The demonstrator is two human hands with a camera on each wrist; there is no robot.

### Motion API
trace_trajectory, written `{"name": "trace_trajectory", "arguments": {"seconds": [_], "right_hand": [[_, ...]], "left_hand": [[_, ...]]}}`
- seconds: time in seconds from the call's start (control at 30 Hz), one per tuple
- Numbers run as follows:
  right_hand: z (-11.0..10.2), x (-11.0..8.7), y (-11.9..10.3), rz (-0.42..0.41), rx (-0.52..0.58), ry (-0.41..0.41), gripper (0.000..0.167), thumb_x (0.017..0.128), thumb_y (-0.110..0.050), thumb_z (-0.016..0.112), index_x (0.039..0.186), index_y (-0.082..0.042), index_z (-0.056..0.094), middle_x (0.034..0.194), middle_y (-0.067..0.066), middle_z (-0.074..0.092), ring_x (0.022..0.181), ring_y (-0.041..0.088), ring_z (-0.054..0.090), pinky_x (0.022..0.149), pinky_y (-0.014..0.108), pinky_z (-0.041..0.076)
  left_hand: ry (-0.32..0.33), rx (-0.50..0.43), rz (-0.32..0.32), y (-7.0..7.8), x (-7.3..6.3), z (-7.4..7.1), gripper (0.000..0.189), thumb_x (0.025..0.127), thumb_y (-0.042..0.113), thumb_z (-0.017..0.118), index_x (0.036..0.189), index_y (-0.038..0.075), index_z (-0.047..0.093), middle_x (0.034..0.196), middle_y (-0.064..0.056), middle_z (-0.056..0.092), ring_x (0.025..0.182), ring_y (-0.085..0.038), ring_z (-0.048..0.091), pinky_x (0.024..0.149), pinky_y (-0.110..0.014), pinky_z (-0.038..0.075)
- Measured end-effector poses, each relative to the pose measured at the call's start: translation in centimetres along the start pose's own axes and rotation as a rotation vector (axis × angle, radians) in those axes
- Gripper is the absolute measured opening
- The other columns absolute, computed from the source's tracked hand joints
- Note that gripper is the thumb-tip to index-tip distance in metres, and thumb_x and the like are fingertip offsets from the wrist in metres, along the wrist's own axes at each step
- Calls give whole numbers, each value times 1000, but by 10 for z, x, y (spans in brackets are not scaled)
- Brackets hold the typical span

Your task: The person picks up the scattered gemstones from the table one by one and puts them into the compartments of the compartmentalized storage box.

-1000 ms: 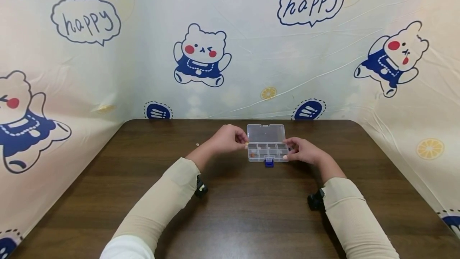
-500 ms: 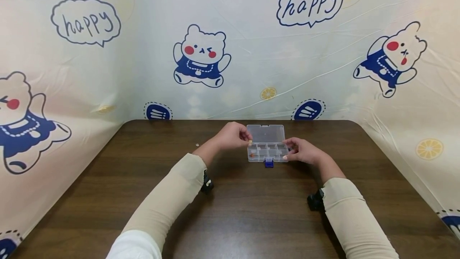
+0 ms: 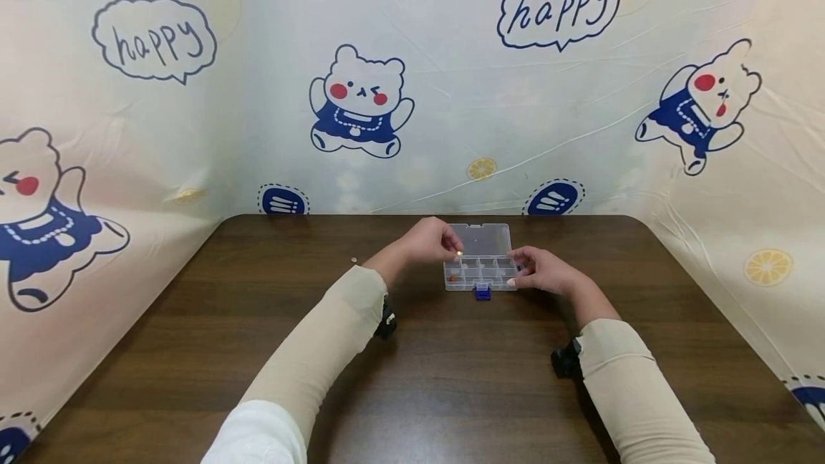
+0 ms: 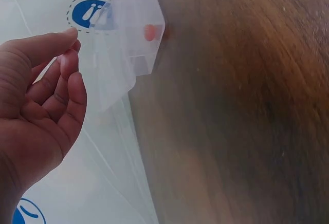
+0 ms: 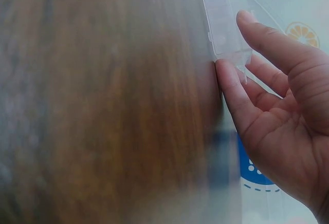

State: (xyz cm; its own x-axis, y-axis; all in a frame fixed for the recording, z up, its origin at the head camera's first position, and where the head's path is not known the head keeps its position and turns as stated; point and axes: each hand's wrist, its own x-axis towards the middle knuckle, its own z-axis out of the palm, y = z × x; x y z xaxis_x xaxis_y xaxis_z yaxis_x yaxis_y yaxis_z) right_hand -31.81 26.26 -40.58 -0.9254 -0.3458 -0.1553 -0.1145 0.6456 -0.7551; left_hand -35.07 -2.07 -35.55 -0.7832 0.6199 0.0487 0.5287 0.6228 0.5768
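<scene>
A clear plastic compartment box [image 3: 490,283] stands on the table with its lid [image 3: 486,238] raised at the back and a blue latch [image 3: 483,293] at the front. A small orange-red piece [image 3: 452,278] lies in its front left compartment; the left wrist view shows this orange piece [image 4: 149,32] through the wall. Above the back left compartments, my left hand [image 3: 430,240] pinches a tiny pale yellowish piece [image 3: 459,254] between thumb and fingertips; its kind is too small to tell. My right hand [image 3: 543,268] holds the box's right end, thumb and fingers around the corner [image 5: 234,57].
The brown wooden table [image 3: 412,392] stretches in front of the box. A tiny whitish piece [image 3: 354,260] lies on it to the left, beside the left forearm. A printed curtain [image 3: 451,92] hangs behind the table and along its sides.
My left hand has moved right, from the box's left edge to above its back left compartments, with the tiny piece in its fingertips. The right hand and the box have stayed in place.
</scene>
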Motion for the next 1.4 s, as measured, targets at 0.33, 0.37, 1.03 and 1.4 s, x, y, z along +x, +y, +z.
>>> {"name": "trace_trajectory", "arguments": {"seconds": [0.33,0.37,1.03,1.4], "right_hand": [[1,0,0,6,-3,3,71,84,-28,79,141,-4,44,133,21,49,107,29,56,96,44,47],[1,0,0,6,-1,4,71,84,-28,79,141,-4,44,132,21,49,106,29,56,96,44,47],[2,0,0,7,21,-2,71,84,-26,79,141,-2,43,133,21,50,107,29,58,94,43,48],[2,1,0,-16,-14,-10,72,85,-24,77,142,-1,41,134,23,49,104,29,58,95,45,47]], "left_hand": [[-90,51,-13,2,14,10,5,84,7,77,88,9,77,79,3,70,74,-9,61,68,-21,49],[-97,47,-17,2,15,11,5,83,7,77,88,9,77,79,3,70,74,-9,61,68,-21,49],[-103,2,-22,-5,11,27,11,83,10,77,94,7,78,81,3,71,71,-6,59,66,-20,48],[-61,-94,-12,-13,6,31,12,82,7,78,95,4,77,77,2,68,70,-10,59,65,-23,50]]}}
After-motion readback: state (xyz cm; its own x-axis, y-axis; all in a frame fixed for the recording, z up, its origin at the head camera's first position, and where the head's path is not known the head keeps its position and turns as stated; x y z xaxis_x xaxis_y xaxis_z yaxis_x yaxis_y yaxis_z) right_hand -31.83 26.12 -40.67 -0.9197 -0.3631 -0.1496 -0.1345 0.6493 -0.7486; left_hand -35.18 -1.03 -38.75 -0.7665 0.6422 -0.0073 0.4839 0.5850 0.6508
